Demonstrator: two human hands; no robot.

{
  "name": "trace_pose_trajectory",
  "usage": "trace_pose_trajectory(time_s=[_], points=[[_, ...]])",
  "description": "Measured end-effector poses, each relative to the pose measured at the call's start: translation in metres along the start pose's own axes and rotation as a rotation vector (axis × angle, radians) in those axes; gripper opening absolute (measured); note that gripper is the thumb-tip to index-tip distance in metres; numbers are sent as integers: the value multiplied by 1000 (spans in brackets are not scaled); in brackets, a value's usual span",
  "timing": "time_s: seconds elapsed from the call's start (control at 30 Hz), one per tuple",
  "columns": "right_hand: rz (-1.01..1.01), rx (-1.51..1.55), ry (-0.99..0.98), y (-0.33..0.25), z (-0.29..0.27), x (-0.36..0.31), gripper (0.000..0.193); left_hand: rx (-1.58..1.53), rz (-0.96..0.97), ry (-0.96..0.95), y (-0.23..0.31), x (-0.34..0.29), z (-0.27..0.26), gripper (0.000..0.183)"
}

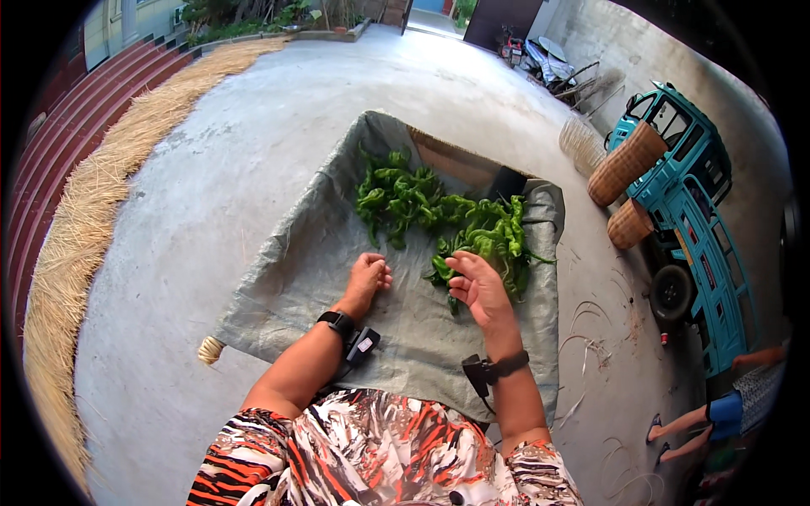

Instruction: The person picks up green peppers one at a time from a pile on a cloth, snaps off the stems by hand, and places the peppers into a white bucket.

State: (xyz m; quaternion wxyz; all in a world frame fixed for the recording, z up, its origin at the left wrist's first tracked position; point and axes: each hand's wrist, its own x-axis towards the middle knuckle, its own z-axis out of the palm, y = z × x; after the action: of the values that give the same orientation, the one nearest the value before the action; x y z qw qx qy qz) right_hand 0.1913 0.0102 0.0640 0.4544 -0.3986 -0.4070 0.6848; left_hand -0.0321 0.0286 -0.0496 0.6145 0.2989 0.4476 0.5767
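Green peppers (405,198), long and wrinkled, lie heaped on a grey-green cloth sheet (295,270) spread over a raised surface in front of me. A second part of the pepper heap (498,236) reaches towards the right side of the sheet. My left hand (369,277) is over the sheet, nearer to me than the far peppers, its fingers curled in and no pepper showing in them. My right hand (479,288) is at the near edge of the right-hand peppers, palm turned inward, fingers bent but apart. Whether it touches the peppers behind it is unclear.
A teal three-wheeled truck (696,211) stands at the right with woven baskets (629,164) beside it. A person (726,409) is at the lower right. Straw (93,202) lines the red steps on the left. Loose strips litter the concrete to the right.
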Motion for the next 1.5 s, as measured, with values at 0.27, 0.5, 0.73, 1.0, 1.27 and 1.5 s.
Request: trace_pose_trajectory(time_s=[0.27,0.5,0.73,1.0,1.27,1.5], points=[[-566,-1319,257,21,19,112,37,9,8,-59,-2,6,9,21],[-603,-1243,515,31,23,145,21,-17,4,-62,-7,1,11,21],[-362,-199,203,28,28,91,10,-23,-6,-49,-3,-1,10,22],[14,-465,-301,60,20,4,8,-170,-142,-276,24,-20,23,40],[-154,-309,144,60,2,17,47,62,-116,-556,20,-25,26,35],[-284,-219,163,42,-4,15,20,-67,-324,-585,22,-33,37,41]])
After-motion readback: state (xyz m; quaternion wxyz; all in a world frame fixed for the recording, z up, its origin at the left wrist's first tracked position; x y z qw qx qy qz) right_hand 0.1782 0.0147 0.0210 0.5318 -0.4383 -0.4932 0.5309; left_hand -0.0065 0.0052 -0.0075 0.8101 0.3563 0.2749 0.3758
